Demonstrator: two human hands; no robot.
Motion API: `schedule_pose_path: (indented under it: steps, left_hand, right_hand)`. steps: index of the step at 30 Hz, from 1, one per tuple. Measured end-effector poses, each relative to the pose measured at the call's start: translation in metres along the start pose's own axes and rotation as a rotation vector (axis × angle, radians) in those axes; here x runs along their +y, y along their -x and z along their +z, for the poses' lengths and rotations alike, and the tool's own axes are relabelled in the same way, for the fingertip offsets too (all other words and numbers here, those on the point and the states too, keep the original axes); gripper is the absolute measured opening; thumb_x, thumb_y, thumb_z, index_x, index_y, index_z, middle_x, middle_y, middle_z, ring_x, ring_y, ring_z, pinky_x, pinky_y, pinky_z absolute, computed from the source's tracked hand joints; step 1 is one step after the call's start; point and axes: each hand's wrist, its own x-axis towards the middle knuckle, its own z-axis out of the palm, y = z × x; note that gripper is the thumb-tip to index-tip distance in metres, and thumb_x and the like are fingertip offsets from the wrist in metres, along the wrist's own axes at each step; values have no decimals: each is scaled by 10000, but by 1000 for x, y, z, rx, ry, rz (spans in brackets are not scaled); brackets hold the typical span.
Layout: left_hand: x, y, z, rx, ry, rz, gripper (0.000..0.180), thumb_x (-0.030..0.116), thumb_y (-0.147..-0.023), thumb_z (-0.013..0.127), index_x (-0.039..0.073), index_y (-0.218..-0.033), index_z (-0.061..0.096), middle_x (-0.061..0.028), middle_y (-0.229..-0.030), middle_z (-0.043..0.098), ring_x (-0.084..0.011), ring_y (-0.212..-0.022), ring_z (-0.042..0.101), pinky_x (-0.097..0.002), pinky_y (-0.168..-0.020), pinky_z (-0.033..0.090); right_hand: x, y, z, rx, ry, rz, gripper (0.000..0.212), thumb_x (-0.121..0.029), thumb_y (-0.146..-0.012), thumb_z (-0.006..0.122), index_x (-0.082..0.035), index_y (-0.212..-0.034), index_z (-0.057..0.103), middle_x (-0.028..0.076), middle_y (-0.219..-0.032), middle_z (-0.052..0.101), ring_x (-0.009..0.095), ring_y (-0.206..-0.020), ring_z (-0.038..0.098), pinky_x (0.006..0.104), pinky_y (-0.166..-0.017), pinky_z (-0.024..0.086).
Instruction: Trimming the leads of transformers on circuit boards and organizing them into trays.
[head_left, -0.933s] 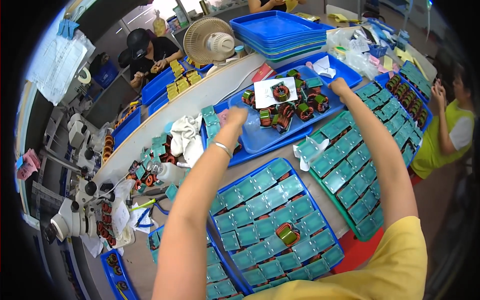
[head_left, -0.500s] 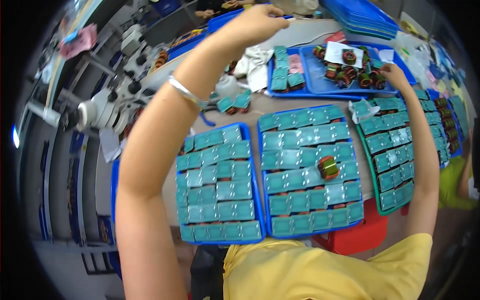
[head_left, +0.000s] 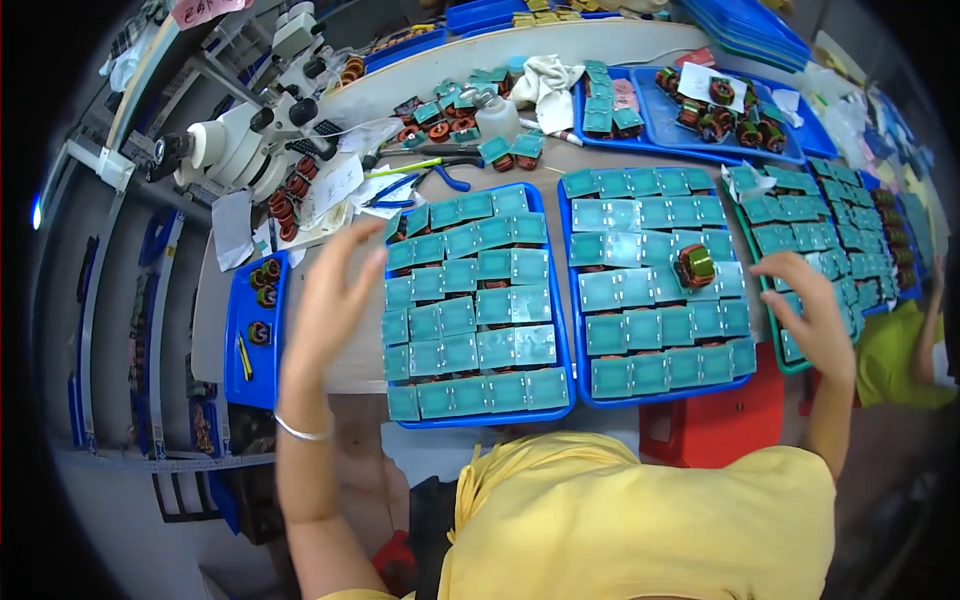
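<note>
A green-and-copper coil [head_left: 695, 266] is seated atop teal-topped parts [head_left: 690, 367], which are laid in rows in the coil tray [head_left: 670, 394]. At the right of the coil tray, the right hand [head_left: 812, 312] is held with finger and thumb parted, nothing gripped; whether the rim is touched cannot be told. Just left of the coil tray, a second blue tray [head_left: 480, 419] is likewise filled; farther left, the left hand [head_left: 325, 300] is held open and empty. Right of the coil tray, a green tray [head_left: 790, 367] is partly covered. Behind the coil tray, more coils [head_left: 715, 122] are heaped.
</note>
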Motion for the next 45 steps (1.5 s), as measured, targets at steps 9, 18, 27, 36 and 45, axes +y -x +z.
schedule_pose_path:
  steps: [9,18,27,36,45]
  left_hand:
    - [-16,114,93,-68,-265,-33,518,280,-837,526,107,-1302,376,-148,-1391,277,-360,-1296,200,-509,-1045,137]
    - [-33,112,105,77,-293,-1,450,242,-846,536,104,-1259,425,-138,-1346,340,-372,-1258,257,-512,-1016,211]
    - [-14,119,88,-110,-210,227,418,291,-710,690,108,-1057,549,-97,-1305,376,-344,-1275,250,-525,-1037,148]
    - [-18,115,92,-142,-131,238,508,251,-493,812,98,-911,566,-73,-1198,451,-347,-1246,298,-550,-1028,163]
    - [-18,112,93,-152,-157,240,467,304,-541,793,105,-904,577,-68,-1174,455,-326,-1240,308,-554,-1022,164]
  right_hand:
    - [-39,58,148,774,-2,125,262,-37,-764,554,-2,-1022,571,135,-1067,539,293,-1006,508,361,-906,369]
    - [-10,41,210,930,403,13,170,-125,-781,476,-24,-829,604,100,-925,598,276,-915,538,373,-843,368]
    - [3,43,202,953,376,-41,241,-165,-790,416,-6,-803,596,121,-885,602,284,-885,551,381,-822,391]
    - [28,43,190,906,271,-68,261,-168,-771,403,19,-809,580,142,-894,596,301,-914,542,389,-839,400]
    - [15,41,180,889,278,-32,176,-78,-729,448,2,-815,580,119,-877,597,289,-894,556,378,-824,406]
